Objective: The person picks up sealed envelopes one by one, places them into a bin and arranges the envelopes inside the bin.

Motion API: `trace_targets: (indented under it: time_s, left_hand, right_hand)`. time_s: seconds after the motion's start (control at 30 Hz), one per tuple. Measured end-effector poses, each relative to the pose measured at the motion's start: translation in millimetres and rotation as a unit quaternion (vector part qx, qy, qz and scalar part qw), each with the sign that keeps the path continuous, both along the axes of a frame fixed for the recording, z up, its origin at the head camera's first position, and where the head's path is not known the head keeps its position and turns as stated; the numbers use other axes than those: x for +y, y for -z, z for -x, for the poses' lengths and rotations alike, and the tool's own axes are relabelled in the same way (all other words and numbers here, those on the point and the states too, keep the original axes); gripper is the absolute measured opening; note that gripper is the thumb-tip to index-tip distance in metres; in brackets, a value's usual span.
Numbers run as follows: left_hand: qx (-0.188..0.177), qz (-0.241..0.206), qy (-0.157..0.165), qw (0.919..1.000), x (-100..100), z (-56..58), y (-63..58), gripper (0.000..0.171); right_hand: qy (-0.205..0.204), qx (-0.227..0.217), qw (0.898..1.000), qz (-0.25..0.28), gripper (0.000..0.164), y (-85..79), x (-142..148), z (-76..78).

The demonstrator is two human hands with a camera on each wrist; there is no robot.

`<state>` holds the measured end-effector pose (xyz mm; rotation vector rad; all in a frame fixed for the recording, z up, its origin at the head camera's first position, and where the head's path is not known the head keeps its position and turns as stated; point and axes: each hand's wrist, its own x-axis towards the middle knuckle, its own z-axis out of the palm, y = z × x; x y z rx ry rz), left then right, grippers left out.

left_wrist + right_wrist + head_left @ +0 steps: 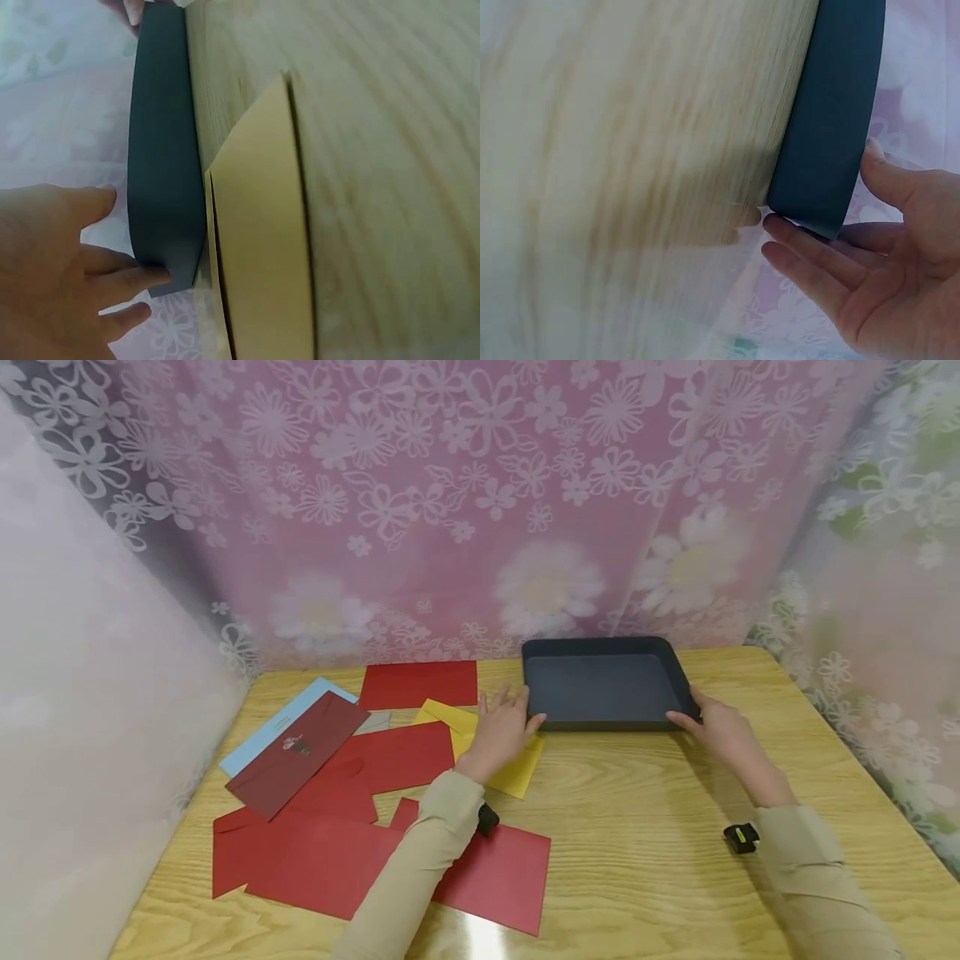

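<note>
A dark rectangular baking tray (603, 685) is at the back of the wooden table, its long side toward me. At its front left corner is my left hand (500, 727), fingers along the short side and thumb by the rim. My right hand (723, 731) grips the front right corner, thumb at the rim and fingers around the outer side. The right wrist view shows that thumb against the tray's wall (829, 112) and fingertips near its lower edge. A yellow envelope (262, 240) lies just in front of the tray's left end, partly behind my left wrist.
Several red envelopes (315, 856) lie overlapping on the left of the wooden table (637, 843). Among them are a maroon one (300, 752) and a light blue one (277, 727). Another red envelope (420, 685) lies left of the tray. A flowered pink curtain (450, 527) hangs behind the table.
</note>
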<state>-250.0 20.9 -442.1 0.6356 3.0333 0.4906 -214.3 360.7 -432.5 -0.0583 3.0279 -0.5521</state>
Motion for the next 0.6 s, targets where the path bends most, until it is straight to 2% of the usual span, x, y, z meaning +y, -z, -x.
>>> trace_targets:
  time_s: [0.13, 0.3, 0.6]
  left_hand:
    - [0.004, -0.005, 0.002, 1.0000, 5, 1.4, 2.2, 0.064]
    - [0.005, 0.005, 0.009, 0.9999, 10, -0.5, -1.7, 0.064]
    - [0.004, 0.011, 0.015, 0.9998, 19, -9.5, -3.9, 0.063]
  right_hand:
    - [0.002, -0.003, 1.000, 0.006, 0.085, -1.1, 1, -0.4]
    - [0.011, -0.007, 1.000, 0.017, 0.085, -2.6, 5, -4.8]
    - [0.015, -0.006, 0.999, 0.029, 0.085, -1.1, 15, -15.2]
